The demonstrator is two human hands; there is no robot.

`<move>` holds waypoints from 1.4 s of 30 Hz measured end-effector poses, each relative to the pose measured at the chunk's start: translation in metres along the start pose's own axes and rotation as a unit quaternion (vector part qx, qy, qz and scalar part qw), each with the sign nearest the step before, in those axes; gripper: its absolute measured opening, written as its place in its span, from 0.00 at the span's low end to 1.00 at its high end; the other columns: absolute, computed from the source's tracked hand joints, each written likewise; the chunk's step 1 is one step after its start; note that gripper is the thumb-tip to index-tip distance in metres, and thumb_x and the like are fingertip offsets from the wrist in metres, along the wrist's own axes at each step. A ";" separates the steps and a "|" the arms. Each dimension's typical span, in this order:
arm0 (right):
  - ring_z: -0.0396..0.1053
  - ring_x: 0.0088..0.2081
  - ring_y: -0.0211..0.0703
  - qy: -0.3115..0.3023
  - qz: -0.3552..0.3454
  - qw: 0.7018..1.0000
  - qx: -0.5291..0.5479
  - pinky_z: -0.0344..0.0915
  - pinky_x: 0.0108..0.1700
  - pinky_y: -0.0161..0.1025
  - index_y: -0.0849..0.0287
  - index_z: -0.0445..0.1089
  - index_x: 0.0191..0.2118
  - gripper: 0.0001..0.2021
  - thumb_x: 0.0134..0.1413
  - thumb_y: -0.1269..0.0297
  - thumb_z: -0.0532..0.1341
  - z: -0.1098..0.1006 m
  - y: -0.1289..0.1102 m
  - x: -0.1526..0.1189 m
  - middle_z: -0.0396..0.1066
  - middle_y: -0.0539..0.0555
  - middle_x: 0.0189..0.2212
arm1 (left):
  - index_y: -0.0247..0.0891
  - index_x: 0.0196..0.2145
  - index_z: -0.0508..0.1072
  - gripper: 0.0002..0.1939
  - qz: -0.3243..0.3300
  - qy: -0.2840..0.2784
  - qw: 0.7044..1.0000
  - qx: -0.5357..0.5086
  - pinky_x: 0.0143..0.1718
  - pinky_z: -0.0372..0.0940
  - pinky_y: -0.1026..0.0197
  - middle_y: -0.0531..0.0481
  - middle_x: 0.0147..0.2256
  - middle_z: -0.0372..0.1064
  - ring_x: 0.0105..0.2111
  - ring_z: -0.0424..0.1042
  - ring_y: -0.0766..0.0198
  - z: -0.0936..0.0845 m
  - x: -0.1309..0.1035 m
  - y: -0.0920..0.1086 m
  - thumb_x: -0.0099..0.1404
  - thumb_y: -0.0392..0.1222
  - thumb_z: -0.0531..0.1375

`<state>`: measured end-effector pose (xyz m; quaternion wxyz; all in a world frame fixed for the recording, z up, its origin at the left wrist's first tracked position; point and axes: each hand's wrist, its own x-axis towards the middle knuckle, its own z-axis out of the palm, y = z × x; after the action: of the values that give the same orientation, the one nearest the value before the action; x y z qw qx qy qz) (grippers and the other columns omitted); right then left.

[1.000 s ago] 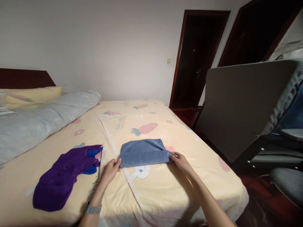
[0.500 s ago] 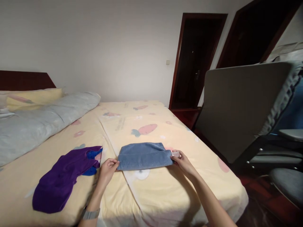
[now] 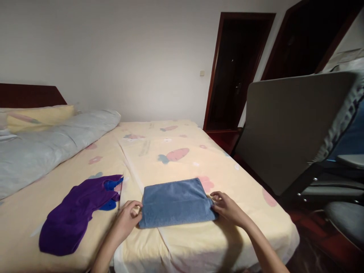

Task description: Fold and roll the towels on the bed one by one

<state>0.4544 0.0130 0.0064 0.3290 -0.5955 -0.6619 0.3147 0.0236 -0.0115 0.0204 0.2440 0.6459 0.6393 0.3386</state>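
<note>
Blue towel (image 3: pixel 176 203): matt terry cloth; bed sheet (image 3: pixel 199 239): smooth printed cotton-like cloth.

A home bedroom: a wide bed (image 3: pixel 176 159) with a carrot-print sheet fills the near scene, pillows (image 3: pixel 40 117) and dark headboard (image 3: pixel 28 94) far left, wooden doors (image 3: pixel 236 72) far right.

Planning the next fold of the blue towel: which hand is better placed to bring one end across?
Probably the left hand: its fingers curl round the blue towel at its end, while the right hand rests at the other.
</note>
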 end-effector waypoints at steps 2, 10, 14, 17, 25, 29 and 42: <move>0.67 0.55 0.55 0.066 -0.086 0.992 -0.060 0.63 0.59 0.51 0.55 0.72 0.49 0.15 0.58 0.59 0.59 0.006 -0.014 -0.002 0.70 0.61 0.52 | 0.43 0.36 0.75 0.08 0.084 0.031 0.994 0.063 0.46 0.71 0.52 0.44 0.46 0.73 0.42 0.76 0.52 0.001 -0.002 0.012 0.60 0.42 0.57; 0.63 0.63 0.58 -0.096 -0.215 0.959 -0.160 0.56 0.67 0.56 0.54 0.65 0.65 0.24 0.68 0.52 0.54 0.058 -0.055 -0.009 0.66 0.59 0.62 | 0.55 0.67 0.58 0.31 0.246 -0.127 0.936 0.216 0.66 0.57 0.44 0.50 0.68 0.57 0.66 0.58 0.48 0.049 -0.013 0.036 0.69 0.58 0.56; 0.60 0.65 0.59 -0.085 -0.183 0.965 -0.167 0.54 0.67 0.59 0.53 0.63 0.66 0.26 0.68 0.49 0.54 0.055 -0.038 -0.004 0.62 0.58 0.64 | 0.57 0.70 0.48 0.38 0.230 -0.155 0.932 0.235 0.65 0.57 0.43 0.50 0.70 0.52 0.66 0.57 0.47 0.048 -0.015 0.018 0.67 0.61 0.57; 0.57 0.66 0.58 -0.079 -0.164 0.971 -0.156 0.53 0.68 0.58 0.53 0.62 0.66 0.27 0.68 0.48 0.54 0.048 -0.028 0.000 0.59 0.57 0.66 | 0.55 0.71 0.46 0.38 0.243 -0.138 0.931 0.235 0.66 0.56 0.44 0.48 0.70 0.50 0.67 0.56 0.47 0.047 -0.018 0.008 0.69 0.59 0.56; 0.50 0.68 0.63 -0.126 -0.153 0.969 -0.145 0.50 0.68 0.55 0.49 0.62 0.66 0.38 0.50 0.50 0.68 0.016 -0.032 -0.010 0.52 0.57 0.69 | 0.59 0.66 0.59 0.38 0.212 -0.143 0.947 0.195 0.65 0.58 0.47 0.54 0.68 0.56 0.65 0.59 0.48 0.031 -0.017 0.010 0.60 0.39 0.62; 0.62 0.61 0.58 -0.110 -0.169 0.973 -0.110 0.59 0.63 0.47 0.51 0.69 0.59 0.35 0.39 0.68 0.67 0.002 -0.029 -0.017 0.64 0.59 0.60 | 0.54 0.56 0.73 0.36 0.159 -0.138 0.970 0.125 0.60 0.65 0.55 0.52 0.63 0.64 0.61 0.66 0.50 0.009 -0.013 0.009 0.50 0.30 0.58; 0.72 0.43 0.50 -0.021 -0.029 0.995 0.089 0.67 0.47 0.42 0.57 0.74 0.46 0.15 0.55 0.61 0.57 0.006 -0.010 0.045 0.77 0.53 0.41 | 0.40 0.48 0.73 0.21 0.025 -0.068 0.996 -0.049 0.40 0.71 0.57 0.46 0.39 0.78 0.39 0.77 0.54 -0.001 0.048 -0.004 0.63 0.51 0.52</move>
<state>0.4398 0.0566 0.0138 0.3757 -0.5381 -0.6549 0.3747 0.0177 0.0363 0.0242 0.3097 0.6703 0.5879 0.3303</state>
